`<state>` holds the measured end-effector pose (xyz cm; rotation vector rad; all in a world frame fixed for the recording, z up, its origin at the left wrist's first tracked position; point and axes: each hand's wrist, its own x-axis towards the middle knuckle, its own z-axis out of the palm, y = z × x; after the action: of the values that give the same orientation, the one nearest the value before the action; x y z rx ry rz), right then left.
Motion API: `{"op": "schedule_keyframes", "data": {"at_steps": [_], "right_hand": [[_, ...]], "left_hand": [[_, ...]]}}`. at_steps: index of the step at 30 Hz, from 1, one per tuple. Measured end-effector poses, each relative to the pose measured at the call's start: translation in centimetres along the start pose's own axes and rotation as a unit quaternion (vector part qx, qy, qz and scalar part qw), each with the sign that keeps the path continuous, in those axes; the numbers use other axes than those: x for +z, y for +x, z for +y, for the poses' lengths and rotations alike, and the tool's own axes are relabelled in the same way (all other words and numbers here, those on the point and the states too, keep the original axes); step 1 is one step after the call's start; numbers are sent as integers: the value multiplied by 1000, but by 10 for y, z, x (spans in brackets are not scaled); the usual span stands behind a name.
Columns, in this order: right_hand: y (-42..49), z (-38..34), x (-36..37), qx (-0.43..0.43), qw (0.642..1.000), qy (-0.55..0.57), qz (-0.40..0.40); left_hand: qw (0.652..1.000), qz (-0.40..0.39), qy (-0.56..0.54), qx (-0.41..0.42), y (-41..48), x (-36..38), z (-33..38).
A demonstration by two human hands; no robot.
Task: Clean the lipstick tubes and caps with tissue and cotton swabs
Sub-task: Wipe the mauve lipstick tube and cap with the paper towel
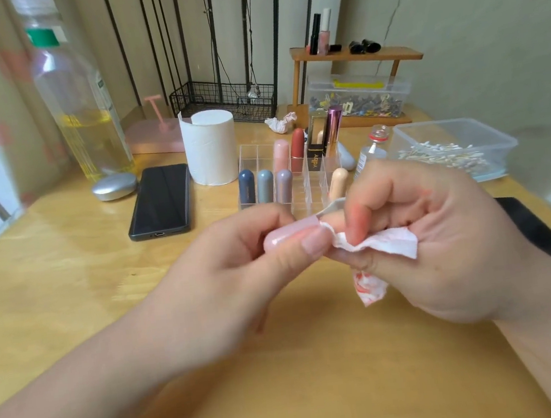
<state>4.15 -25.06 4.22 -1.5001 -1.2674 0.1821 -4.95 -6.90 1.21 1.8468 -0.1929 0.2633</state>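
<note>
Left hand (239, 264) pinching a pale pink lipstick cap (287, 236) above the wooden table (69, 283), right hand (435, 235) gripping a red-stained tissue (388, 245) pressed against the cap's open end, clear organizer (313, 187) of lipsticks just behind

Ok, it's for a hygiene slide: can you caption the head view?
The left hand holds a pink lipstick cap while the right hand presses stained tissue to its open end.
</note>
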Motion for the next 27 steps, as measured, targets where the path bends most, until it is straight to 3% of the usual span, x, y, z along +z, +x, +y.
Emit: {"op": "schedule_keyframes", "data": {"at_steps": [1, 3, 5, 6, 7, 11, 13, 14, 15, 16, 17, 19, 21, 22, 23, 25, 27], "right_hand": [[0, 0, 1, -10, 1000, -9, -3], [0, 1, 4, -42, 999, -27, -8], [0, 2, 5, -58, 997, -57, -3], [0, 3, 5, -59, 995, -74, 1], [1, 4, 5, -57, 995, -84, 2], [2, 0, 5, 5, 999, -38, 11], [2, -3, 4, 34, 999, 18, 11], [2, -3, 3, 47, 997, 50, 18], [2, -3, 3, 58, 995, 78, 27], [2, -3, 2, 63, 993, 98, 32], [2, -3, 3, 54, 992, 107, 33], [1, -2, 6, 12, 996, 77, 34], [0, 0, 7, -11, 999, 27, 40], [0, -1, 7, -17, 999, 10, 42], [0, 0, 6, -26, 999, -5, 42], [1, -2, 6, -41, 998, -30, 27], [1, -2, 6, -40, 998, -51, 4]], "left_hand": [[988, -53, -123, -78, 2, 0, 1], [915, -156, -298, -222, 5, -4, 2], [841, -217, -410, -279, 6, -7, 3], [828, -212, -437, -280, 6, -7, 4], [842, -182, -432, -268, 5, -5, 5], [945, -32, -274, -174, 2, 11, 6], [996, 13, -60, -63, -2, 11, 1], [993, 33, 112, 14, -4, 8, -2], [962, 53, 257, 77, -4, 4, -3], [934, 65, 332, 115, -5, 0, -3], [928, 64, 343, 133, -5, -2, -3], [955, 48, 265, 127, -3, -4, -3], [995, 14, 91, 42, 0, -3, -4], [999, -21, -17, -22, 2, -2, -1], [987, -61, -115, -91, 3, -2, 1], [930, -118, -283, -200, 3, -1, 6], [895, -120, -358, -239, 3, 0, 9]]}}
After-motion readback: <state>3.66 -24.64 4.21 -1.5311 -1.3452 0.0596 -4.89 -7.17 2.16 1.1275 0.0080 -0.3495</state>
